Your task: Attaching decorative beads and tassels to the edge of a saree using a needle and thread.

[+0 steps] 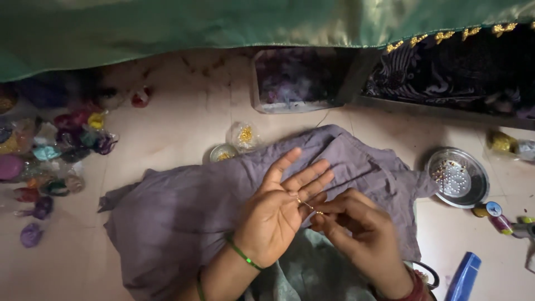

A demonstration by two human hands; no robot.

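My left hand (281, 209) lies palm up over a grey-purple cloth (184, 214) spread on the floor, its fingers spread. My right hand (354, 228) sits just to its right, fingertips pinched on a thin needle (306, 205) with small gold beads at the tip, which touches the left palm. A green bangle circles my left wrist. A green fabric lies under both wrists.
A steel plate (476, 187) with small beads sits at the right, beside small bottles (493, 214) and a blue bottle (463, 277). Small bags of coloured beads (53, 153) crowd the left. A gold bead packet (245, 135) and small bowl (223, 152) lie behind the cloth.
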